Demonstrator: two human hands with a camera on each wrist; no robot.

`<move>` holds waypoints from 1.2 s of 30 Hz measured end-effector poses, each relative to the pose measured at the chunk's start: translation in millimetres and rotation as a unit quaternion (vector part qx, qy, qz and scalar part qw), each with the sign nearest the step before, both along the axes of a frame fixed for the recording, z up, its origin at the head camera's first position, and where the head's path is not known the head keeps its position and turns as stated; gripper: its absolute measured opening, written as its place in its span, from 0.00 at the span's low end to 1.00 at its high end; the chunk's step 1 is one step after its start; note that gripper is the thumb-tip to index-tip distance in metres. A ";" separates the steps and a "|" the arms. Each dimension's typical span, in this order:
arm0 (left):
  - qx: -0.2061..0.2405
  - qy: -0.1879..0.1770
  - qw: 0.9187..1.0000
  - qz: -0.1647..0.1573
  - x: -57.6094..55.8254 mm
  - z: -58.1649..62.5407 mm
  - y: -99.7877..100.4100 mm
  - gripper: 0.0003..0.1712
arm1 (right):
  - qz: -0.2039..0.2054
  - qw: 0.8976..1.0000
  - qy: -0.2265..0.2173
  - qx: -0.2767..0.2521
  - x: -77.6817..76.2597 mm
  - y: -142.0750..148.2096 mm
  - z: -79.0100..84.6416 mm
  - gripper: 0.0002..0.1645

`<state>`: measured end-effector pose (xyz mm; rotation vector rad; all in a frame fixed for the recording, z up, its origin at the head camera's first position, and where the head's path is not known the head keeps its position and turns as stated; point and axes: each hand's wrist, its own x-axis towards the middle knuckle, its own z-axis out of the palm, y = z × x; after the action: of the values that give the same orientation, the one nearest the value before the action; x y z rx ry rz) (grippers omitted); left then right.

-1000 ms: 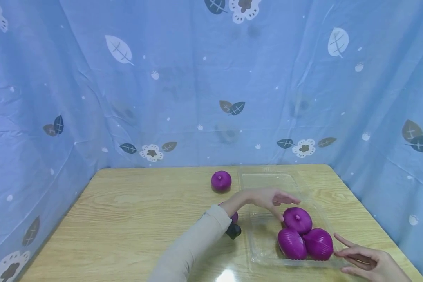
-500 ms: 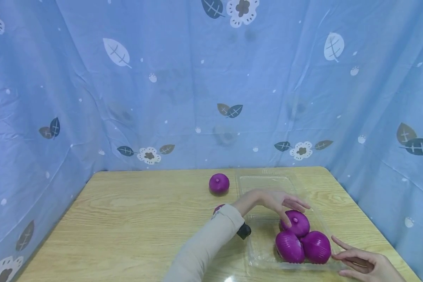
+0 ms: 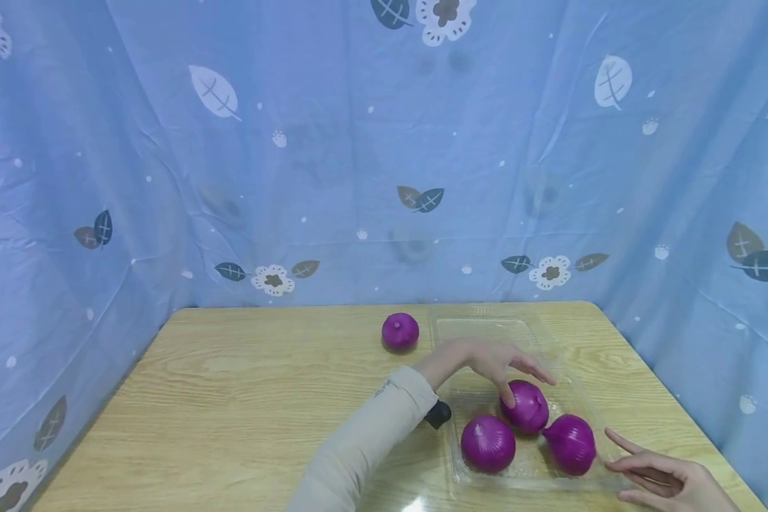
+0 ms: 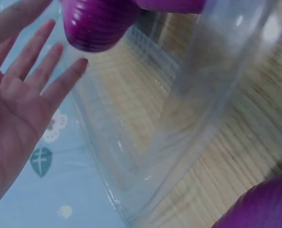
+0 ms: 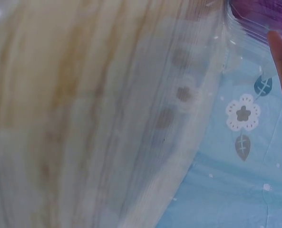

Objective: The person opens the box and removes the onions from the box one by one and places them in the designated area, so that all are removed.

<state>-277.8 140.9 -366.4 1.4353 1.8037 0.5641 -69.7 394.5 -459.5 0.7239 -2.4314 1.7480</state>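
Three purple onions sit in a clear plastic container (image 3: pixel 486 481): a front-left onion (image 3: pixel 488 444), a front-right onion (image 3: pixel 570 444) and a rear onion (image 3: pixel 528 407). My left hand (image 3: pixel 496 361) reaches over the rear onion, thumb against its near-left side. Its other fingers (image 4: pixel 38 66) are extended and spread in the left wrist view. At the container's right front corner, my right hand (image 3: pixel 675 483) holds its fingertips against the outer wall, fingers mostly straight. In the right wrist view, a fingertip (image 5: pixel 275 40) lies close to an onion seen through the plastic.
Another onion (image 3: pixel 400 332) stands on the wooden table (image 3: pixel 262 398), left of the container's raised clear lid section (image 3: pixel 486 328). The left wrist view shows an onion (image 4: pixel 262 206) on the table outside the container. A blue patterned curtain (image 3: pixel 333 142) surrounds the table.
The front-left onion has shifted left, away from the front-right one. The rear onion has tipped and moved slightly left and forward under my left hand. My right hand has stayed at the corner.
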 end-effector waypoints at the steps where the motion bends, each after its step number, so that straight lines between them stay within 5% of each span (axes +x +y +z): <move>1: -0.007 -0.004 1.000 -0.006 1.6 -1.5 0.7 0.44 | -0.002 1.000 -0.005 0.000 0.3 0.0 -0.4 0.18; 4: -0.023 0.001 1.000 -0.015 5.8 -7.0 2.5 0.44 | -0.007 1.000 -0.015 -0.001 1.0 -0.2 -1.4 0.17; 7: -0.037 0.074 0.997 -0.005 10.6 -12.6 4.8 0.43 | -0.009 1.000 -0.014 -0.007 1.8 -0.5 -2.4 0.18; 10: -0.052 0.187 0.981 -0.001 17.6 -15.5 8.5 0.40 | -0.011 1.000 -0.011 -0.008 2.4 -0.9 -3.0 0.19; 13: -0.069 0.246 0.967 -0.007 25.2 -16.2 11.6 0.38 | -0.017 1.000 -0.010 -0.003 2.8 -1.1 -3.1 0.19; 18: -0.071 0.222 0.972 -0.002 29.3 -15.7 10.8 0.36 | -0.027 0.999 -0.025 0.012 2.3 -0.8 -1.9 0.17; 23: -0.026 0.211 0.977 0.011 23.8 -9.4 2.6 0.35 | -0.010 0.999 -0.031 0.008 0.7 -0.1 -0.5 0.17; 29: 0.051 0.151 0.984 0.074 25.4 -1.8 -14.8 0.31 | -0.004 1.000 -0.011 0.009 0.0 -0.2 1.2 0.18; 36: 0.120 0.114 0.978 0.128 34.9 0.9 -42.1 0.30 | -0.051 0.997 -0.042 0.042 2.6 -1.0 4.8 0.15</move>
<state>-242.9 98.8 -365.4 1.4855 2.1830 0.7976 -67.1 393.5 -454.7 0.5317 -2.5608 1.6804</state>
